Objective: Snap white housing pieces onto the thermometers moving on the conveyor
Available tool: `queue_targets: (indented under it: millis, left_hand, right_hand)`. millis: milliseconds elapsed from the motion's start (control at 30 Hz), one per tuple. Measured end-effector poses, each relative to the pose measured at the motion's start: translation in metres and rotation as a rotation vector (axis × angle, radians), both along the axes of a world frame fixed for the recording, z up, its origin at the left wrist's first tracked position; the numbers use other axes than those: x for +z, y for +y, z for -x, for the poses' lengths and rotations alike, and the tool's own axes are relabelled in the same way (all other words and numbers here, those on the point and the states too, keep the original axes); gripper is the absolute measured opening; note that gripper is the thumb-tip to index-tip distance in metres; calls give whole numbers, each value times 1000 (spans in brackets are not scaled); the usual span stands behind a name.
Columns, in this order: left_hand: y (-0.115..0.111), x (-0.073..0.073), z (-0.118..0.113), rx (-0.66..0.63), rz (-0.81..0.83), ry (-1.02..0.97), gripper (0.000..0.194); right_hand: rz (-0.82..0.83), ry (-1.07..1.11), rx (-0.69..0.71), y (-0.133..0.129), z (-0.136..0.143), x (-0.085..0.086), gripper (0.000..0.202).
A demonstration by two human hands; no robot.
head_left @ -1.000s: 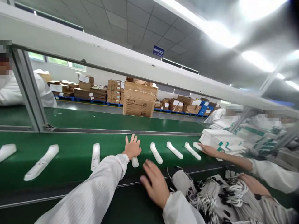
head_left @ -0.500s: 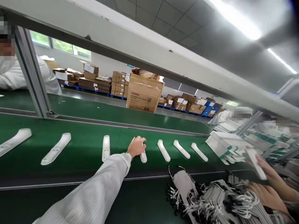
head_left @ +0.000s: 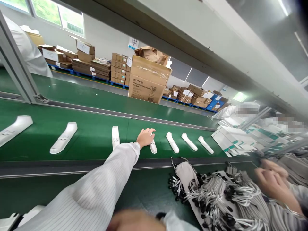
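My left hand reaches out over the green conveyor belt, its fingers closed on the upper end of a white handheld device with an angled head. The lower end of that device shows below my fingers, lying on the belt. To its left lies a similar device, partly behind my sleeve. On the other side lies another white device. My right hand is at the bottom edge, smeared by motion, its fingers not readable. A dark object and pale cloth show beside it.
Grey drawstring pouches with black cord stoppers are heaped at the lower right. Another person's hands are beyond them. White and green boxes stand on the belt's right end. A metal post and overhead beam frame the line.
My left hand and the device under it have shifted slightly right with the belt's devices. My right hand has come into view at the bottom. The other person's hands no longer show a white device.
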State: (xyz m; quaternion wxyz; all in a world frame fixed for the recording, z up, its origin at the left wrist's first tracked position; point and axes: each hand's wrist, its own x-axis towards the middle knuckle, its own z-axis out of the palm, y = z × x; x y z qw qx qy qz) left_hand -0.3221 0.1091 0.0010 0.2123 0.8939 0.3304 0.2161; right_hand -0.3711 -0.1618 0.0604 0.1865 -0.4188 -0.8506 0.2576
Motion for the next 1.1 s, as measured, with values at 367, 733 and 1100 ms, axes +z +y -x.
queue_targets:
  millis: [367,733,1100]
  left_hand:
    - [-11,0,-31,26,5,-68,35]
    - [-17,1,-59,34,10,-72,32]
    - [-25,-1,-90,41,0,-101,30]
  right_hand:
    - [-135,-318,-1198,110,-160,-22,43]
    - [-56,-296,-1142,119,-194,-45,58]
    - [-52,-204,-1373,110,-215,-43,55]
